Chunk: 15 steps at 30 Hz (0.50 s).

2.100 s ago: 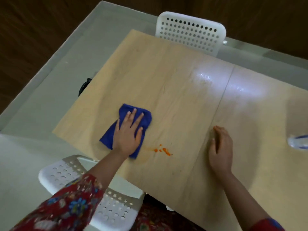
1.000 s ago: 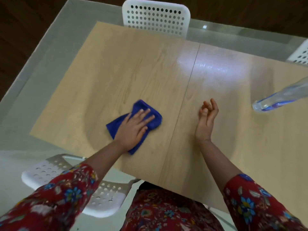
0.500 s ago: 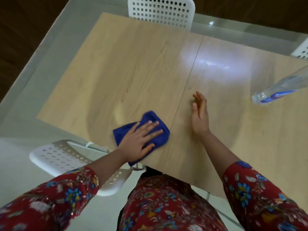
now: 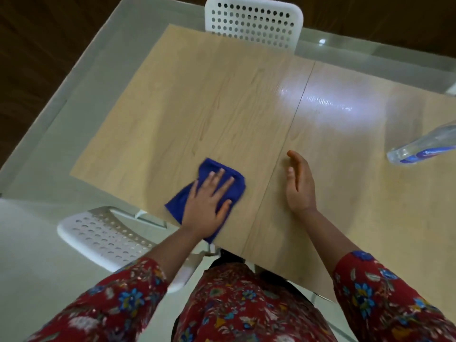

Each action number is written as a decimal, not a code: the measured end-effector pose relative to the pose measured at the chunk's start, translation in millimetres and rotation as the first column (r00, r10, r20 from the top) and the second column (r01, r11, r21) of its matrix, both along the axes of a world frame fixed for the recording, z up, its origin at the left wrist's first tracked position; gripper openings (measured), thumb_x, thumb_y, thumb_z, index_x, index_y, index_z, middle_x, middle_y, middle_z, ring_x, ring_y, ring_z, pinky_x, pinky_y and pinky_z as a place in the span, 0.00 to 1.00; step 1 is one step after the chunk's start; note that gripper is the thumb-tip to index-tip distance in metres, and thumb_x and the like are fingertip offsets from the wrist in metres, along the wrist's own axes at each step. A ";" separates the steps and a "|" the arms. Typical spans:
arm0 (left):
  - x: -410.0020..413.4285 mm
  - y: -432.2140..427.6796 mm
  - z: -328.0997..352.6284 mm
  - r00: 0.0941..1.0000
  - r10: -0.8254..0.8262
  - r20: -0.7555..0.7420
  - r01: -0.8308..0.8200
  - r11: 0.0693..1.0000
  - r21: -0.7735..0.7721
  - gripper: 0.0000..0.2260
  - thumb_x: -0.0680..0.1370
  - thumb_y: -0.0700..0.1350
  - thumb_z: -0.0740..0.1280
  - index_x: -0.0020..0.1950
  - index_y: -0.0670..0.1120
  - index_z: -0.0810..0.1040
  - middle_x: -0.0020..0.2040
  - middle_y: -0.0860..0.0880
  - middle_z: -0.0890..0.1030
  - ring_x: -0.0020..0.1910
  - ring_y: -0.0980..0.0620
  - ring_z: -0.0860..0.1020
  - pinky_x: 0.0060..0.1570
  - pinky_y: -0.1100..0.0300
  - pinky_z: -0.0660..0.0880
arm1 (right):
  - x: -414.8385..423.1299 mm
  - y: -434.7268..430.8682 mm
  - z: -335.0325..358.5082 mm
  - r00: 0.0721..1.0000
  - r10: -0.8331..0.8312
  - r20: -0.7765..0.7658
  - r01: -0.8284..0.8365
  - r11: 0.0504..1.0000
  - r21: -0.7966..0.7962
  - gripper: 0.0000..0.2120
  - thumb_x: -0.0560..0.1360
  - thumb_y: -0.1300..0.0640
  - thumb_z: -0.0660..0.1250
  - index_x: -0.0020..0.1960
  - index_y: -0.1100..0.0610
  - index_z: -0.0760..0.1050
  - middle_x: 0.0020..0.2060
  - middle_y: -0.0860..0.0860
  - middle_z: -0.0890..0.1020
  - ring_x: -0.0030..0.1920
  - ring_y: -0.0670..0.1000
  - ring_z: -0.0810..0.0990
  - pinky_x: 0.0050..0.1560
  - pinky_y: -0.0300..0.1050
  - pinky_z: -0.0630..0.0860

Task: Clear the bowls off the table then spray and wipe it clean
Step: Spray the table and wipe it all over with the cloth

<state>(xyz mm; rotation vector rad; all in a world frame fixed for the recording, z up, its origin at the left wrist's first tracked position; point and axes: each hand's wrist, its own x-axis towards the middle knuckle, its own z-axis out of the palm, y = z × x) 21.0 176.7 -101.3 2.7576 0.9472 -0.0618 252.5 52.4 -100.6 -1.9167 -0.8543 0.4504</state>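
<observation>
A light wooden table [image 4: 222, 99] fills the middle of the view, and no bowls are on it. A folded blue cloth [image 4: 209, 169] lies near the table's front edge. My left hand [image 4: 208, 206] presses flat on it with the fingers spread. My right hand [image 4: 299, 185] rests on its edge on the table just right of the centre seam, fingers straight, holding nothing. A clear spray bottle [image 4: 422, 146] with a blue label lies at the right edge of the view.
A white perforated chair [image 4: 256, 21] stands at the far side of the table. A second white chair [image 4: 106, 235] is at the near left, partly under the table's edge. Pale floor surrounds the table.
The orange stain seen two seconds ago is gone. My left hand has slid the cloth rightward toward the front edge. My right hand lifted, then came back down beside the seam.
</observation>
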 end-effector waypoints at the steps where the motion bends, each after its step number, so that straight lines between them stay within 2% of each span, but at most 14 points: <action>1: 7.5 13.7 -0.4 0.995 0.100 -0.016 -0.099 0.995 0.005 0.25 0.81 0.59 0.47 0.79 0.59 0.50 0.80 0.55 0.48 0.78 0.53 0.48 0.74 0.46 0.51 | -0.8 0.6 1.5 0.999 -0.027 -0.022 0.028 1.000 0.012 0.21 0.81 0.52 0.52 0.73 0.54 0.63 0.69 0.49 0.71 0.68 0.46 0.69 0.69 0.40 0.65; 3: 43.4 27.3 4.1 0.974 0.228 -0.008 -0.228 0.974 0.015 0.26 0.80 0.59 0.45 0.79 0.56 0.50 0.80 0.52 0.50 0.78 0.51 0.50 0.74 0.45 0.52 | -1.1 3.5 3.1 0.995 -0.081 -0.062 0.084 0.996 0.037 0.21 0.81 0.53 0.51 0.73 0.56 0.63 0.69 0.50 0.71 0.69 0.47 0.69 0.70 0.40 0.65; 4: 66.6 27.6 5.8 0.972 0.236 -0.001 -0.236 0.972 0.001 0.26 0.80 0.58 0.45 0.79 0.56 0.51 0.80 0.51 0.51 0.78 0.50 0.51 0.74 0.44 0.52 | -0.7 4.7 2.4 0.991 -0.111 -0.074 0.115 0.992 0.055 0.21 0.81 0.53 0.51 0.72 0.56 0.63 0.69 0.50 0.71 0.69 0.47 0.69 0.70 0.39 0.64; 6: 112.6 19.7 5.6 0.988 0.155 0.005 -0.154 0.987 -0.035 0.27 0.79 0.58 0.45 0.78 0.55 0.54 0.79 0.51 0.52 0.78 0.49 0.53 0.73 0.43 0.54 | 1.7 7.8 1.8 0.982 -0.169 -0.090 0.177 0.980 0.095 0.21 0.80 0.53 0.51 0.72 0.56 0.63 0.68 0.51 0.71 0.69 0.48 0.69 0.70 0.39 0.65; 8: 138.7 1.6 7.1 1.000 0.004 0.030 -0.003 0.999 -0.052 0.27 0.79 0.57 0.45 0.78 0.55 0.55 0.79 0.51 0.53 0.78 0.49 0.53 0.73 0.44 0.55 | 5.2 10.6 0.1 0.970 -0.210 -0.120 0.223 0.969 0.110 0.22 0.80 0.52 0.51 0.72 0.57 0.63 0.68 0.52 0.72 0.69 0.49 0.70 0.71 0.43 0.65; 10: 123.9 -21.3 5.3 0.982 -0.189 0.030 0.190 0.981 -0.045 0.25 0.80 0.57 0.47 0.78 0.56 0.55 0.79 0.52 0.52 0.78 0.51 0.52 0.74 0.45 0.54 | 4.8 10.9 -0.6 0.967 -0.218 -0.130 0.232 0.967 0.105 0.22 0.80 0.52 0.51 0.72 0.58 0.63 0.68 0.52 0.72 0.69 0.49 0.70 0.71 0.44 0.65; 12: 79.3 -26.9 0.5 0.948 -0.314 0.047 0.315 0.949 -0.022 0.24 0.82 0.57 0.49 0.78 0.57 0.53 0.79 0.55 0.50 0.78 0.54 0.49 0.75 0.48 0.51 | 3.4 8.9 1.0 0.975 -0.197 -0.107 0.207 0.974 0.092 0.22 0.81 0.52 0.51 0.72 0.57 0.63 0.68 0.51 0.72 0.68 0.47 0.70 0.70 0.39 0.64; 13: 57.9 -18.9 -0.6 0.948 -0.314 0.058 0.316 0.948 -0.026 0.24 0.82 0.57 0.50 0.78 0.58 0.52 0.79 0.56 0.49 0.78 0.55 0.49 0.75 0.49 0.50 | 3.5 8.0 1.9 0.980 -0.173 -0.100 0.181 0.981 0.071 0.22 0.81 0.52 0.51 0.73 0.57 0.62 0.68 0.51 0.71 0.68 0.46 0.70 0.69 0.34 0.64; 15: 28.1 9.4 -2.7 0.979 -0.201 0.023 0.201 0.979 -0.011 0.24 0.82 0.57 0.49 0.78 0.59 0.51 0.79 0.57 0.48 0.78 0.56 0.47 0.75 0.49 0.50 | 0.7 5.0 4.0 0.987 -0.119 -0.106 0.123 0.992 0.028 0.22 0.81 0.52 0.51 0.74 0.55 0.61 0.70 0.49 0.70 0.69 0.44 0.68 0.67 0.29 0.62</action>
